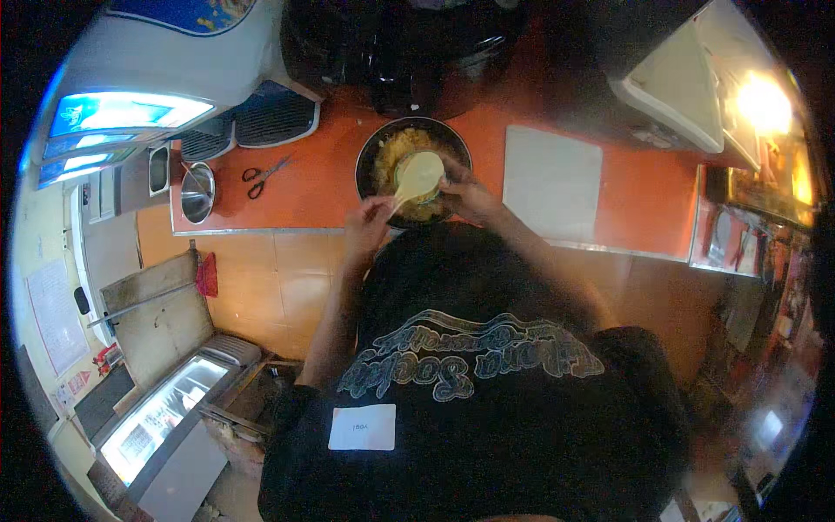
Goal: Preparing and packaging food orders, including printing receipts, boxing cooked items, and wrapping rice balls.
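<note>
A dark round pan or bowl (pixel 417 124) holding yellowish, crumbly food (pixel 403 145) stands on the orange counter before me. My left hand (pixel 369 220) grips the handle of a pale serving spoon (pixel 421 173) at the near left rim. The spoon's broad head lies over a small round bowl (pixel 427 199) within the pan; the spoon and hands partly hide that bowl. My right hand (pixel 471 193) reaches over the right rim, its fingers at the small bowl's edge beside the spoon head. Its grip looks closed around that edge, though the fingertips are partly covered.
A white cutting board (pixel 553 183) lies right of the pan. Black-handled scissors (pixel 262 179) and a steel container (pixel 197 193) with a utensil sit to the left. Dark ridged trays (pixel 276 116) and a glossy black appliance (pixel 417 72) stand along the far side.
</note>
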The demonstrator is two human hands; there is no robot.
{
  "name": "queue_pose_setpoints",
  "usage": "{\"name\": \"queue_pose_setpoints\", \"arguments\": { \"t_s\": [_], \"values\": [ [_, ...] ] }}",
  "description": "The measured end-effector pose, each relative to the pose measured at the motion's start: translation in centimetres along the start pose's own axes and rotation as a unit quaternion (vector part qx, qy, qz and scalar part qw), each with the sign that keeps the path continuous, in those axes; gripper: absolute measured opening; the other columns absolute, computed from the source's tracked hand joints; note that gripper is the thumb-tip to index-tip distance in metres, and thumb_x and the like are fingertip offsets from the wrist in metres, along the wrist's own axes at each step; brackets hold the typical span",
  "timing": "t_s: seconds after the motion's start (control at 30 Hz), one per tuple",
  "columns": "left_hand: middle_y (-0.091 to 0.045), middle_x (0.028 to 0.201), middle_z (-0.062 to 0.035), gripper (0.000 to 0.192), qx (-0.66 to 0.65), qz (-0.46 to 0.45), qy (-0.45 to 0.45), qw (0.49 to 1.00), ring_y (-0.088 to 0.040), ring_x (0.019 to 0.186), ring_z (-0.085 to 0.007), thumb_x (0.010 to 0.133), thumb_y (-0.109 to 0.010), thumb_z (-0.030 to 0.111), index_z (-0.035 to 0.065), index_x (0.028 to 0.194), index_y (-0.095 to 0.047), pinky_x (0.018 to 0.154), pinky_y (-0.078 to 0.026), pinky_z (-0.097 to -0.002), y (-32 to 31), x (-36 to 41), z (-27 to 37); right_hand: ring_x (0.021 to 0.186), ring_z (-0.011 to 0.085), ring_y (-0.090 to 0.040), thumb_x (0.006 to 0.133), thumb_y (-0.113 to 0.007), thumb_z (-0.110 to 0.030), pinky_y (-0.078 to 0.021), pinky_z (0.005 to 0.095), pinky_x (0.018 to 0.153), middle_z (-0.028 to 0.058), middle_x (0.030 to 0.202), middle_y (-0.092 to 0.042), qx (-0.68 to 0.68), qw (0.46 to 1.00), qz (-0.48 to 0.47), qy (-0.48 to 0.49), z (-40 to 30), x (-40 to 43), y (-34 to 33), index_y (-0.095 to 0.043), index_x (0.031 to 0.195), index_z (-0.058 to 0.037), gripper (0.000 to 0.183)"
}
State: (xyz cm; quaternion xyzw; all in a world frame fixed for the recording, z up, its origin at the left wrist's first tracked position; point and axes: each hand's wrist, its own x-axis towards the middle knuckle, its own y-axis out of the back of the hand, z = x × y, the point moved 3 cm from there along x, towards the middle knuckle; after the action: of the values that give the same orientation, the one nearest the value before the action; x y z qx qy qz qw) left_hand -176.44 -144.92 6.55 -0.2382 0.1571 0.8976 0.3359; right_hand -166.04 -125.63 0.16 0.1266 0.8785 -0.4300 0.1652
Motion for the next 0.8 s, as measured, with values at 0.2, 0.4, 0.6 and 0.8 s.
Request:
{"name": "queue_pose_setpoints", "arguments": {
  "t_s": [0.2,0.4,0.6,0.8],
  "values": [
    [-0.060,0.071,0.0023,0.019,0.057,0.057,-0.037,0.996,-0.048,0.058,-0.0057,0.092,-0.063,0.018,0.0012,0.098,-0.070,0.052,-0.038,-0.0226,4.4,-0.6,-0.1,0.129,0.0247,-0.044,0.094,-0.058,-0.011,-0.0445,0.0430,0.104,0.0056,0.141,-0.044,0.099,0.992,0.023,0.079,-1.9,-1.1,0.1,-0.038,0.143,-0.0209,0.054],
    [-0.061,0.079,0.0003,0.018,0.038,-0.019,-0.090,0.995,-0.053,0.067,-0.0061,0.091,-0.065,0.013,-0.0007,0.102,-0.069,0.059,-0.043,-0.0241,1.7,-0.5,0.5,0.131,0.0240,-0.043,0.094,-0.058,-0.015,-0.0463,0.0428,0.102,0.0043,0.141,-0.044,0.143,0.985,-0.009,0.093,-1.8,-0.7,-1.5,-0.034,0.145,-0.0178,0.056],
    [-0.068,0.095,-0.0102,0.021,0.177,0.023,-0.162,0.971,-0.065,0.087,-0.0174,0.091,-0.065,0.018,0.0013,0.104,-0.069,0.077,-0.050,-0.0297,6.3,-0.2,-1.5,0.129,0.0267,-0.045,0.093,-0.062,-0.022,-0.0474,0.0422,0.101,0.0072,0.142,-0.044,0.159,0.969,-0.029,0.188,-2.5,-0.5,0.7,-0.033,0.145,-0.0158,0.060],
    [-0.061,0.117,-0.0179,0.027,0.449,0.129,-0.215,0.858,-0.058,0.109,-0.0319,0.089,-0.068,0.019,0.0059,0.112,-0.066,0.090,-0.047,-0.0408,4.9,1.6,1.9,0.129,0.0287,-0.046,0.088,-0.066,-0.038,-0.0429,0.0462,0.105,0.0113,0.145,-0.043,0.242,0.945,-0.048,0.214,-2.4,-5.4,3.1,-0.035,0.143,-0.0105,0.069]
  ]
}}
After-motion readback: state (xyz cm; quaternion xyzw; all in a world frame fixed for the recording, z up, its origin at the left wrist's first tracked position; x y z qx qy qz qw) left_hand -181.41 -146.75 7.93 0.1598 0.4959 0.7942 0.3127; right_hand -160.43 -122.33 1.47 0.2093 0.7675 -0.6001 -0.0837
